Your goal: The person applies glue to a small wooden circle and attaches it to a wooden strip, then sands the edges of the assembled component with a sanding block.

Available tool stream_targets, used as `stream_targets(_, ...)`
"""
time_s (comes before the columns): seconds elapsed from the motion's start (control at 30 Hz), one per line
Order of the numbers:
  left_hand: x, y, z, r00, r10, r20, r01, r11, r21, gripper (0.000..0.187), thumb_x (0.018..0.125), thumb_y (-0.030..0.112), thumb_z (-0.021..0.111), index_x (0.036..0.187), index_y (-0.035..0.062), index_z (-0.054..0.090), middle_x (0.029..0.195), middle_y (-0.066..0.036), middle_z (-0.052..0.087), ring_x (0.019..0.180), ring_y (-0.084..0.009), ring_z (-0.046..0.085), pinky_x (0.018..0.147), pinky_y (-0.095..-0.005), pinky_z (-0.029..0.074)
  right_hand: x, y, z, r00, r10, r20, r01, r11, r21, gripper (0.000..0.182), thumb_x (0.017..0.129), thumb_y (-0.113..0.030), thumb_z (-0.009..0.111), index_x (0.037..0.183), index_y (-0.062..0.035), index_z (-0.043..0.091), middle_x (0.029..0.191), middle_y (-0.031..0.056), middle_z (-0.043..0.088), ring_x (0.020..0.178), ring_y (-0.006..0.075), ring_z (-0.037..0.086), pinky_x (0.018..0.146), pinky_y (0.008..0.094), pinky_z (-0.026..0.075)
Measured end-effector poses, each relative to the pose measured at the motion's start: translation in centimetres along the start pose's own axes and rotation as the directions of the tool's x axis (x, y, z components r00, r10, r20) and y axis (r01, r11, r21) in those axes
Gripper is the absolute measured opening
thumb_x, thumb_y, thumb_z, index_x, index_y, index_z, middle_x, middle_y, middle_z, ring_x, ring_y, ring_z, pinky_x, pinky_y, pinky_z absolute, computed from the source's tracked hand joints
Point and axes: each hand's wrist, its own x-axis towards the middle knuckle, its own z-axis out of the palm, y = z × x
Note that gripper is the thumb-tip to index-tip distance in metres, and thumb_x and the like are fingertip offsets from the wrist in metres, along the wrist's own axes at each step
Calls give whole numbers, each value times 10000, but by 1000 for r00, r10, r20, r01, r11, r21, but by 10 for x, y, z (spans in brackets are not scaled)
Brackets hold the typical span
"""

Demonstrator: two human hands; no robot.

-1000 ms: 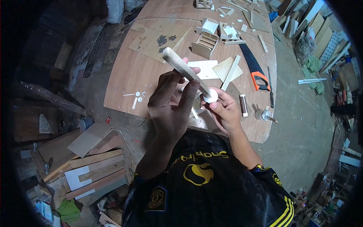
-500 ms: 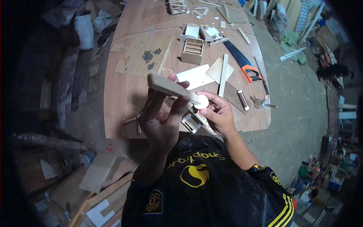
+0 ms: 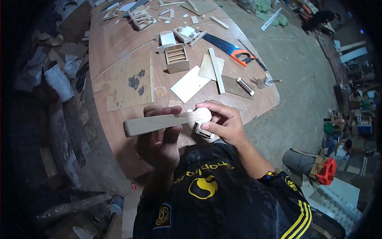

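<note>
My left hand (image 3: 159,145) is closed on a tapered wooden stick (image 3: 153,124), thumb on the near side and fingers along the far side. The stick lies nearly level, its thick end out to the left. Its narrow end overlaps a small pale round wooden disc (image 3: 204,115), which my right hand (image 3: 225,122) pinches by the edge between thumb and fingers. Partly hidden below the hands, a small wooden piece with dark slots (image 3: 203,132) sits at the table's near edge.
On the wooden table (image 3: 115,139) lie a pale panel (image 3: 190,84), a long strip (image 3: 216,71), a stained board (image 3: 129,85) and a brown roller-like piece (image 3: 245,87). A slatted wooden box (image 3: 177,59) and a handsaw (image 3: 227,48) stand farther back. A person (image 3: 320,19) is at far right.
The stick has swung down from a raised slant to nearly level, its thick end now farther left. My view has turned, shifting the table leftward. Both hands keep their holds.
</note>
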Motion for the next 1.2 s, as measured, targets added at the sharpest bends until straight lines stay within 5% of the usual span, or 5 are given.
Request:
stream_targets(0.13, 6, 3, -3, 1000, -25, 2, 26, 996, -80, 280, 819, -54, 671, 1086, -75, 588, 1023, -191, 665, 973, -270, 659, 839, -375, 543, 3, -4, 11, 998, -27, -52, 34, 990, 134, 466, 800, 35, 725, 1246, 51, 590, 1130, 103, 613, 1014, 104, 582, 812, 210, 464)
stream_targets(0.3, 13, 7, -11, 999, -36, -20, 32, 986, -164, 271, 805, -77, 672, 1066, -70, 601, 1017, -184, 671, 981, -262, 652, 839, -368, 542, 9, 1, 13, 994, -74, -80, 65, 992, -109, 464, 771, -39, 770, 1215, -3, 638, 1019, 26, 631, 730, 14, 480, 598, 169, 354)
stream_targets(0.63, 15, -3, -19, 1000, 10, -27, -15, 986, -165, 270, 807, -75, 674, 1070, -50, 617, 1043, -164, 692, 1004, -231, 616, 869, -336, 506, 16, 6, 19, 992, -95, -89, 87, 992, -92, 467, 753, -74, 793, 1199, -33, 660, 1044, 19, 643, 687, 2, 428, 554, 164, 284)
stream_targets(0.9, 13, -14, -15, 987, -59, -149, 24, 974, -224, 293, 886, 16, 656, 1156, -70, 583, 1031, -186, 678, 978, -230, 642, 884, -357, 507, 19, -1, 24, 998, 32, -47, -27, 994, 102, 605, 785, 22, 744, 1339, 39, 501, 1219, 137, 583, 1112, 154, 569, 953, 278, 459)
stream_targets(1.2, 11, -28, -25, 949, -196, -246, 103, 933, -345, 318, 926, 42, 611, 1212, -84, 551, 1094, -191, 660, 1050, -260, 628, 958, -400, 472, 27, 18, 22, 999, -32, 12, 28, 975, 222, 872, 735, -32, 810, 1460, 5, 325, 1241, 148, 566, 1092, 169, 566, 939, 300, 468)
